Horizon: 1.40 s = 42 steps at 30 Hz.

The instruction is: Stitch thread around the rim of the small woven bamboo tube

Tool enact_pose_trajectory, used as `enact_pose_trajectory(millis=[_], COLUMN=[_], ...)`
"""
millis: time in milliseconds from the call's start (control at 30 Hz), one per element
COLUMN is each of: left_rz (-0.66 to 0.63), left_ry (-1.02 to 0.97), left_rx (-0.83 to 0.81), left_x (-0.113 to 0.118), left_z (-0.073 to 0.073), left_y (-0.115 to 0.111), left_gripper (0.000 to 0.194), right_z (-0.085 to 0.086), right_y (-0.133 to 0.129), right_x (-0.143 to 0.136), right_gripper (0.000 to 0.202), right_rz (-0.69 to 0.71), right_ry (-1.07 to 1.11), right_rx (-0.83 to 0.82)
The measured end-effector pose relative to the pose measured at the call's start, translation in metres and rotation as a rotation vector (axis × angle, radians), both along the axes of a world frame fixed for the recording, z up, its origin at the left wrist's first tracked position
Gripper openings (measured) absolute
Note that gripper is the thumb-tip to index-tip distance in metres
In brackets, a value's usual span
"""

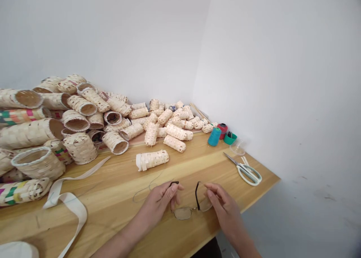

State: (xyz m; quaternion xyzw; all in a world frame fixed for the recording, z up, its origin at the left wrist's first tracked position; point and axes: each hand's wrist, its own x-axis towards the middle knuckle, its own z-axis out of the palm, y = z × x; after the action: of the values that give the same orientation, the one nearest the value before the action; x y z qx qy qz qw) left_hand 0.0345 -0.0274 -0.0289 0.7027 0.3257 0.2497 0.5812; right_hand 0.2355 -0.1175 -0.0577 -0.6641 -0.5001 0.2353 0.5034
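Observation:
A pair of eyeglasses (pixel 182 213) with a thin metal frame and dark temple tips is held low over the front of the wooden table. My left hand (pixel 161 198) is closed on one temple near its dark tip. With thumb and fingers pinched, my right hand (pixel 222 203) grips the other side of the eyeglasses, beside the right lens. The second temple stands up between the hands. Behind my left hand, a small woven tube (pixel 152 160) with a white band at its left end lies on its side. A loose thread (pixel 138 195) curls on the table close by.
Woven baskets (pixel 80 149) are heaped at left, with smaller woven tubes (pixel 175 132) along the back. A white ribbon (pixel 80 209) trails at left. White-handled scissors (pixel 248 174), a blue thread cone (pixel 214 137), a red cone (pixel 222 129) and a green cup (pixel 230 139) are at right, near the wall.

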Motion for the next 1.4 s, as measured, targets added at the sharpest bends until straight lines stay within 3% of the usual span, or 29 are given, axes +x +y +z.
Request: enact_pose_trajectory(millis=[233, 500, 700, 900, 1033, 1133, 1267, 1400], left_rz=[-0.032, 0.008, -0.006, -0.113, -0.126, -0.164, -0.162, -0.156], left_ry=[-0.076, -0.097, 0.050, 0.153, 0.352, 0.479, 0.650, 0.675], left_rx=[-0.196, -0.187, 0.078, 0.090, 0.409, 0.572, 0.634, 0.628], left_x=[0.004, 0.005, 0.003, 0.004, 0.002, 0.001, 0.000, 0.001], left_z=[-0.008, -0.013, -0.014, -0.016, -0.003, 0.005, 0.006, 0.005], left_y=[-0.002, -0.001, -0.005, -0.003, -0.005, -0.010, -0.017, -0.020], left_gripper=[0.055, 0.050, 0.031, 0.029, 0.017, 0.021, 0.043, 0.026], right_z=[0.001, -0.008, -0.012, -0.018, -0.019, -0.021, -0.021, -0.018], right_y=[-0.002, -0.003, -0.004, -0.006, -0.006, -0.005, -0.004, -0.007], right_x=[-0.003, -0.003, 0.003, 0.002, 0.001, 0.000, 0.000, 0.001], right_gripper=[0.027, 0.036, 0.042, 0.045, 0.037, 0.033, 0.047, 0.061], right_rz=[0.087, 0.132, 0.152, 0.132, 0.097, 0.091, 0.094, 0.149], right_ry=[-0.307, -0.528, -0.610, -0.581, -0.533, -0.552, -0.626, -0.660], right_rx=[0.027, 0.097, 0.106, 0.101, 0.063, 0.085, 0.118, 0.062])
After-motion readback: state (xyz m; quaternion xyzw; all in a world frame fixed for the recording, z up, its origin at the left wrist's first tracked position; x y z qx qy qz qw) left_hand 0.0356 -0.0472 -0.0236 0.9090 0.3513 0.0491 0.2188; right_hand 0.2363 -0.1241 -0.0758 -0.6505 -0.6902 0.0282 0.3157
